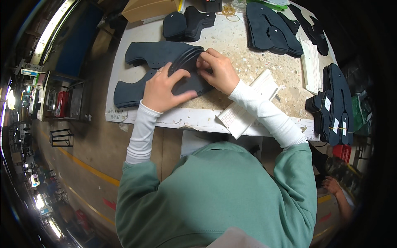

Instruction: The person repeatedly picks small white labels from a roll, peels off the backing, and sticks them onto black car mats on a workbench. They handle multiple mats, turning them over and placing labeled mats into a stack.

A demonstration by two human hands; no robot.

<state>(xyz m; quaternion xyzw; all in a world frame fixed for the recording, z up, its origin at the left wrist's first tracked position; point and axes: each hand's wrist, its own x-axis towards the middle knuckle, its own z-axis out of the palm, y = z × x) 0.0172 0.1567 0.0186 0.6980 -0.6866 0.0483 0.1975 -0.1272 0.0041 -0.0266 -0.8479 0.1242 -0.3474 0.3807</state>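
Note:
A stack of dark navy U-shaped cut pieces (159, 53), like shoe uppers, lies at the left of the table. Its right end is bent up, and several layer edges fan apart there. Against that raised end is my left hand (167, 87), thumb and index finger spread wide, the other fingertips partly hidden behind the layers. My right hand (219, 71) pinches the layers at their right edge with curled fingers. Beneath my right forearm lies a white printed card (235, 120), partly overhanging the table's front edge.
More dark stacks stand at the back (192, 22) and back right (271, 31). Banded, tagged dark pieces (341, 103) sit at the right edge beside another white card (310, 66). A cardboard box (151, 10) is at the far left. Another person's hand (331, 185) shows lower right.

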